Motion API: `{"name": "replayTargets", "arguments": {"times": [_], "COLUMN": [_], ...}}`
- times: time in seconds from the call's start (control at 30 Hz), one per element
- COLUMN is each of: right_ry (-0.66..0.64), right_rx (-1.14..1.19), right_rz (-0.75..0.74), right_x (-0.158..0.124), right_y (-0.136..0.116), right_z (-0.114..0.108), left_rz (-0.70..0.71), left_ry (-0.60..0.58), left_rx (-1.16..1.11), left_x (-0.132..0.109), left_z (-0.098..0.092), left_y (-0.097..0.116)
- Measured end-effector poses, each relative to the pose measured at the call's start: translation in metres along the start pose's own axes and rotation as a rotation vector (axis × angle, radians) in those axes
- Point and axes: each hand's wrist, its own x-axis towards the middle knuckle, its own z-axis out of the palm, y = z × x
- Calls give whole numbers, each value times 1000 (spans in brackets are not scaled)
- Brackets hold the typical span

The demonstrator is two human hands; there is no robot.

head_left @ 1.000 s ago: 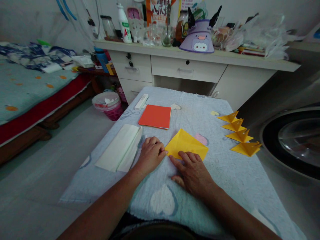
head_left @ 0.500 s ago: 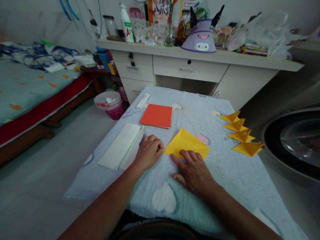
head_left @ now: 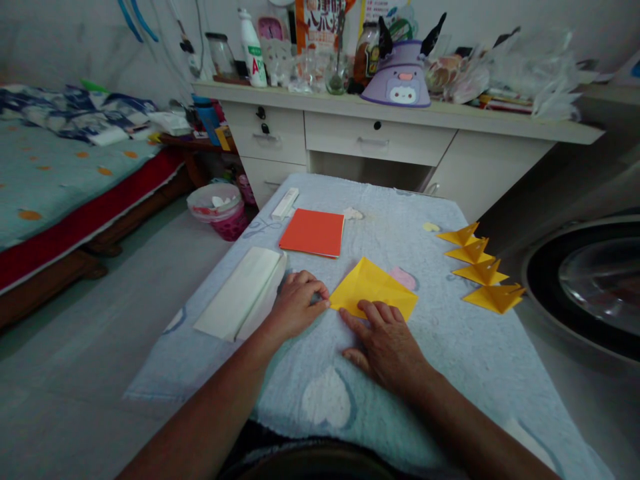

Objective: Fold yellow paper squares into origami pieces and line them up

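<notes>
A folded yellow sheet of paper (head_left: 373, 285) lies flat on the cloth-covered table (head_left: 430, 360). My left hand (head_left: 300, 299) is closed at the sheet's left corner, its thumb and forefinger pinching the tip. My right hand (head_left: 383, 333) rests on the sheet's lower edge with its fingers spread and its thumb out to the side on the cloth. Beyond my left hand lies a stack of red-orange paper (head_left: 313, 232). Several folded yellow paper shapes (head_left: 493, 298) stand in a row at the table's right side.
A folded pale paper (head_left: 240, 293) lies left of my left hand, and a slim white box (head_left: 286, 203) is near the far left edge. Behind stands a white desk (head_left: 340, 107) with jars and bags. A pink bin (head_left: 220, 210) is on the floor; a round machine door (head_left: 595, 287) is at right.
My left thumb and forefinger have closed a little at the sheet's left corner. My right hand remains in nearly the same place, and the view has shifted very slightly.
</notes>
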Motion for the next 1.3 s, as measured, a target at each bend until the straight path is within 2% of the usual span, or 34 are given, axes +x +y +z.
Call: {"name": "replayTargets", "arguments": {"times": [0.37,0.7,1.0,1.3], "right_ry": [-37,-20,-21,-8], "right_rx": [20,32,35,60], "right_rz": [28,38,28,35], "right_x": [1,2,0,0], "right_y": [0,-1,0,1], "right_z": [-1,0,-1,0], "left_rz": [-58,-53,-23,-53], "left_ry": [55,42,-43,-4], "left_rx": [94,101,7,65], "left_x": [-1,-1,-1,-1], "left_z": [3,4,1,6], "left_y": [15,11,5,11]}}
